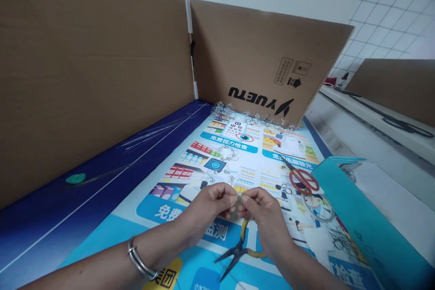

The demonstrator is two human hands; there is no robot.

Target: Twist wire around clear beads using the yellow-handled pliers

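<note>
My left hand and my right hand meet over the printed sheet, thumbs and forefingers pinched together. Whatever lies between the fingertips is too small to make out. Just below the hands lie pliers with yellow handles, their dark jaws apart and pointing toward me. Beyond my fingers, thin bent wire pieces rest on the sheet. To the right of my right hand are scissors with red handles and a coil of wire.
Cardboard panels stand along the left and back. A heap of twisted wire lines the back panel's foot. At right sits a turquoise box, with loose wire pieces beside it. A small teal object lies far left.
</note>
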